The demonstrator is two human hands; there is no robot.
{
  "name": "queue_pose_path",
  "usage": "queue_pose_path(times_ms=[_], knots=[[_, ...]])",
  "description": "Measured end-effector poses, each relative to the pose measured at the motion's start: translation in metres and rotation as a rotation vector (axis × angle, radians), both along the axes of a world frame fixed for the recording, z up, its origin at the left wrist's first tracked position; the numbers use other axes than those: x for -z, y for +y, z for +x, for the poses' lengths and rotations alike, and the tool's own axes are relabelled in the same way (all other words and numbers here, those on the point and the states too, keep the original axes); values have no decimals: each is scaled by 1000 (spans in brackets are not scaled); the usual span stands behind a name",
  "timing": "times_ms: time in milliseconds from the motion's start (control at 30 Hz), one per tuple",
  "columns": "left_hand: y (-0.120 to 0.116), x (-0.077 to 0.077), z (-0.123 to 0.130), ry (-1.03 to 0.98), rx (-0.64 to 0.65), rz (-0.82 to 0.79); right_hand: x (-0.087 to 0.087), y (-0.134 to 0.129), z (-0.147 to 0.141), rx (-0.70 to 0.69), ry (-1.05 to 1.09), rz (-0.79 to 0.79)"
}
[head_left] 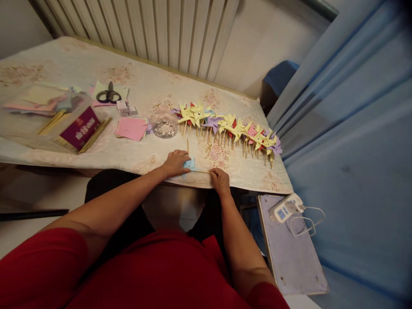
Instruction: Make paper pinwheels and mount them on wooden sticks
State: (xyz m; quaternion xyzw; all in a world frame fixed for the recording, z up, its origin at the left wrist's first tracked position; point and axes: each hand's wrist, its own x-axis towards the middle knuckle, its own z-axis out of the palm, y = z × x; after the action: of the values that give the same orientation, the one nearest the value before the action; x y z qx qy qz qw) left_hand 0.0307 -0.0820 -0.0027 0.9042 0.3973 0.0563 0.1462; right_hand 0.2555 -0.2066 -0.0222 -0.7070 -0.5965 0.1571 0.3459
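Note:
Close to the table's front edge, my left hand point(175, 163) grips a light blue paper pinwheel point(191, 164), its fingers covering the left part. My right hand point(220, 180) pinches the end of a thin wooden stick point(202, 171), which runs left to the blue paper. Whether the stick is joined to the paper cannot be made out. Another wooden stick point(188, 145) points away from me just beyond the left hand. Farther back, a long row of finished pinwheels point(228, 126) in yellow, purple, red and pink lies with sticks toward me.
A round clear container point(164, 128) of small shiny pieces sits beside stacked pink paper squares point(131, 128). Behind are small boxes point(126, 108) and black-handled scissors point(109, 95) on paper. A clear bag point(80, 128) with sticks lies left. A white power strip point(286, 208) rests on a stool point(289, 253).

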Motion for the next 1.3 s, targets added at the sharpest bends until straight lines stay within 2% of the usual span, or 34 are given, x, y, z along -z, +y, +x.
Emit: queue_pose_path(times_ms=[233,567,800,1033,1300], knots=[[0,0,0,0,-8,7,1,0,0,39,21,4],[-1,-1,0,7,-12,0,0,0,-1,-6,-19,-23],[-1,-1,0,7,-12,0,0,0,-2,40,14,-16],[0,0,-1,-2,-13,-4,-2,0,-3,-1,-40,-34],[0,-2,-1,9,-12,-14,1,-6,8,66,75,8]])
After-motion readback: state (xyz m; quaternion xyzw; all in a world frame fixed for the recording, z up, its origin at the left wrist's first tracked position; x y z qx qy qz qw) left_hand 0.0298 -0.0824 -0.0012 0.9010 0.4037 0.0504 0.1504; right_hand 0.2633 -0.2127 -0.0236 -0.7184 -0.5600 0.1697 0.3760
